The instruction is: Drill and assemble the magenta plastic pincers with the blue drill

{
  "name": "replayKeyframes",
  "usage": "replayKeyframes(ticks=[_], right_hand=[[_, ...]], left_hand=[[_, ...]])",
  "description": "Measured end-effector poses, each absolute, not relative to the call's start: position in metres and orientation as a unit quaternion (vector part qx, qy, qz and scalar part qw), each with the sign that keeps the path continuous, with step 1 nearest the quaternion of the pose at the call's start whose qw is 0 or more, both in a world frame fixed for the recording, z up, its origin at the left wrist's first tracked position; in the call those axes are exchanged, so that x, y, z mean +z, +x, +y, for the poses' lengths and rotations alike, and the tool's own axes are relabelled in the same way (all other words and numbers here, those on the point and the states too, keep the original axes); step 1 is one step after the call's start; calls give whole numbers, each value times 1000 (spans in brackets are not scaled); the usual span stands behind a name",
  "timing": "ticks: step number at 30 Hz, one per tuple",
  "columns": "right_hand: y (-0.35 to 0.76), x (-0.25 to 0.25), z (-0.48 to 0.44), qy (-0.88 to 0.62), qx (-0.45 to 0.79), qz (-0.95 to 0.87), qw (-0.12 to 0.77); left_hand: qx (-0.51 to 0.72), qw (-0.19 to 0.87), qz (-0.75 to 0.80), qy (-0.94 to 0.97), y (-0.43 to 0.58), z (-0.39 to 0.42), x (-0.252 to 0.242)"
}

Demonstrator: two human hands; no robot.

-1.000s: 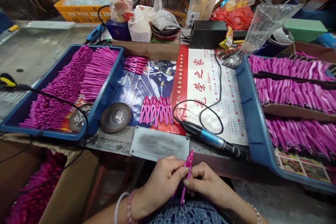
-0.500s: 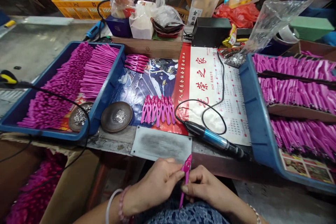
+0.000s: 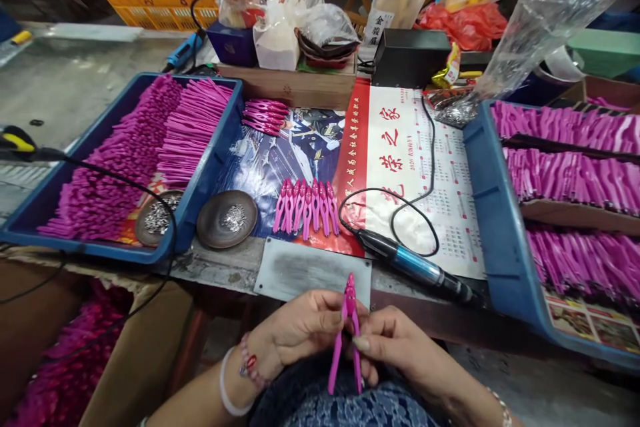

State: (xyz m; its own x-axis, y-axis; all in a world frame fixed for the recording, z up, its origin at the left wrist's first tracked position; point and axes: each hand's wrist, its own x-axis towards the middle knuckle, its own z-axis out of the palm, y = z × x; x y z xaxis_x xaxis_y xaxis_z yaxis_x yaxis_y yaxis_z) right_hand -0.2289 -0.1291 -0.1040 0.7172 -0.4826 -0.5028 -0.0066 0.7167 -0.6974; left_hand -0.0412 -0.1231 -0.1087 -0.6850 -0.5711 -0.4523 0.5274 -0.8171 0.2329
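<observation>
Between my two hands stand small pink pliers [image 3: 350, 297], their narrow head pointing up and their two handles spread apart below. My left hand [image 3: 307, 323] pinches them at the left handle, just under the head. My right hand [image 3: 393, 340] has thumb and fingers closed on the right handle. Just beyond my hands lies a grey metal plate [image 3: 311, 270] with a dark smudged middle. Behind the plate, a row of several pink pliers [image 3: 307, 208] rests on the printed sheet. A second small stack of pliers [image 3: 264, 117] lies farther back.
A blue tray [image 3: 203, 173] of pink handle pieces stands left, beside a brown dish [image 3: 213, 223] of small metal bits. A corded blue-and-black power tool [image 3: 415, 267] lies on the right of the plate. Another blue tray [image 3: 505, 227] holds rows of pink pieces. A cardboard box [image 3: 145, 340] stands lower left.
The pliers have turned toward me, and both handles now show spread apart; before, they appeared as one narrow shape. My hands have risen slightly, and the view has shifted a little.
</observation>
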Motion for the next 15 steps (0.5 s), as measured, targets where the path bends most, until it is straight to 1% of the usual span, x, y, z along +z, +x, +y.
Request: replayKeyframes(ticks=[3,4,5,6,7,9,10,11,12,13,15], right_hand=[[-238,-92,-133,-403,-150,366,825],[-242,-87,-134,-445,-160,378,796],[-247,-82,-137,-503,-176,395,748],[-254,-78,-139,-575,-203,417,674],[-261,-75,-143,-652,-235,438,573],[-275,-75,-150,-770,-272,476,326],[-282,-78,-155,-800,-265,492,218],[-288,-84,-159,-820,-240,504,130],[-293,-90,-164,-833,-199,511,66],[-297,-97,-169,-844,-154,514,29],[-301,-109,-178,-859,-89,505,4]], left_hand=[[-907,324,-33,267,-40,-124,-107],[-904,331,-32,270,-39,-124,-107],[-901,336,-32,272,-39,-124,-108],[-900,338,-33,274,-38,-124,-109],[-898,340,-34,277,-38,-125,-111],[-894,346,-30,283,-38,-125,-112],[-891,352,-24,287,-39,-126,-112],[-887,357,-18,292,-40,-126,-112],[-883,364,-16,297,-41,-126,-110],[-878,368,-19,305,-43,-125,-109],[-869,369,-45,326,-49,-123,-106]])
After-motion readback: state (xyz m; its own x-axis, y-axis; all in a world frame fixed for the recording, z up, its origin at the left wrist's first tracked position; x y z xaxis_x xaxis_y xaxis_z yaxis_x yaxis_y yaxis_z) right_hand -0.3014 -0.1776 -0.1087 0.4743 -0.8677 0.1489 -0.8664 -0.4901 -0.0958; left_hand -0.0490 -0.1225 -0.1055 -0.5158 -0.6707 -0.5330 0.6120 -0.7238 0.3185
